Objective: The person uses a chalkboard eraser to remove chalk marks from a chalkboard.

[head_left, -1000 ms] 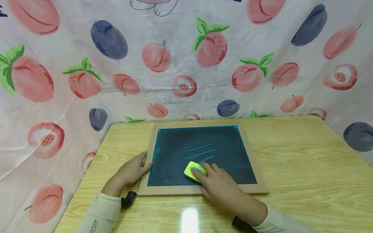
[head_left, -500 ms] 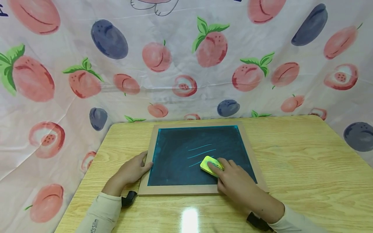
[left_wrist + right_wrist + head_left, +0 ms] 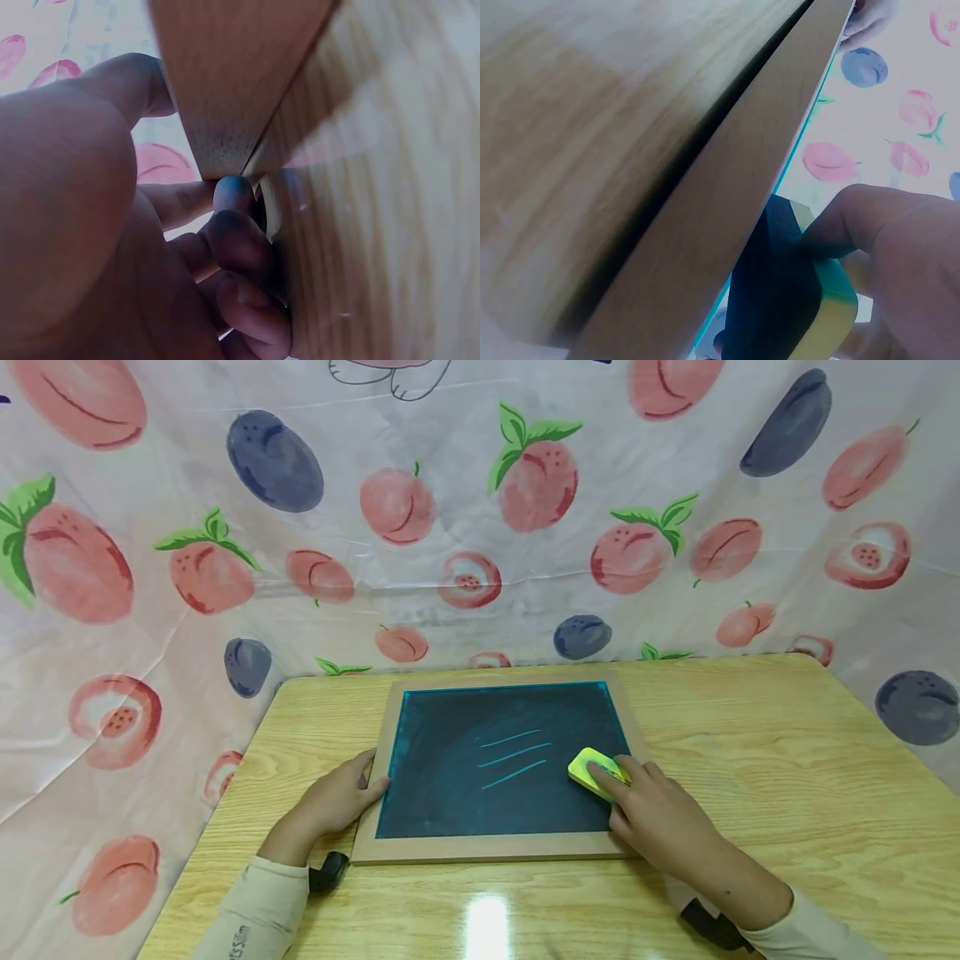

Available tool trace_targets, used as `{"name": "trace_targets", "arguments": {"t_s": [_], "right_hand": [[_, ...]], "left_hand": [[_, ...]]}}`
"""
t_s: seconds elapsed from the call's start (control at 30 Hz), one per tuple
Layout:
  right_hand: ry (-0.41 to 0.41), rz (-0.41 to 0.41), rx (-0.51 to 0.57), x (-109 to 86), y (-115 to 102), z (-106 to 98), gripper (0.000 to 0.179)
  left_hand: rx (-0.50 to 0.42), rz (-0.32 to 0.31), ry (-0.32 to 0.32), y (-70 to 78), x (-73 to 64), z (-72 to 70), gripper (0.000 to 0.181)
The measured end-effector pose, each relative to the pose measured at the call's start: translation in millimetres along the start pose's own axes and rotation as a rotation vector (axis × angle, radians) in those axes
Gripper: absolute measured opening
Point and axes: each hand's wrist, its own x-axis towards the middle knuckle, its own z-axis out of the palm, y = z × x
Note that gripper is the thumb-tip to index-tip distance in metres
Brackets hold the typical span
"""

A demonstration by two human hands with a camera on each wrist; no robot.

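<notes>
A small chalkboard (image 3: 442, 810) with a pale wooden frame lies on the table, bearing three slanting blue chalk strokes (image 3: 513, 754) near its middle. At the board's left edge, my left hand (image 3: 333, 802) holds the frame, thumb on its face; the left wrist view shows the other fingers curled at the frame's side (image 3: 232, 120). My right hand (image 3: 663, 814) grips a yellow board eraser (image 3: 588, 770) over the board's right part, index finger on its top. In the right wrist view, the eraser's dark felt face (image 3: 772, 277) shows tilted beside the frame.
The wooden table (image 3: 750, 735) extends past the board on both sides. Behind it hangs a white cloth (image 3: 465, 510) printed with peaches and plums. Black camera mounts (image 3: 328, 872) sit at both wrists, below the light sleeves.
My right hand has moved the eraser rightward and slightly up across the board, from beside the lowest stroke to near the right frame. That stroke now shows whole. The left hand stays put.
</notes>
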Motion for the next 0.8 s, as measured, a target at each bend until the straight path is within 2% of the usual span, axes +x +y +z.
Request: {"name": "trace_targets", "arguments": {"t_s": [0.27, 0.53, 0.8], "right_hand": [[-0.015, 0.001, -0.016, 0.5, -2.2, 0.2, 0.045], [0.03, -0.063, -0.047, 4.1, -15.3, 2.1, 0.046], [-0.047, -0.055, 0.004, 10.3, -39.2, 4.2, 0.05]], "left_hand": [[-0.007, 0.018, 0.004, 0.1, -0.4, -0.6, 0.067], [0.007, 0.026, 0.019, -0.1, -0.1, -0.4, 0.064], [0.014, 0.024, 0.018, -1.0, 0.3, 0.8, 0.065]]}}
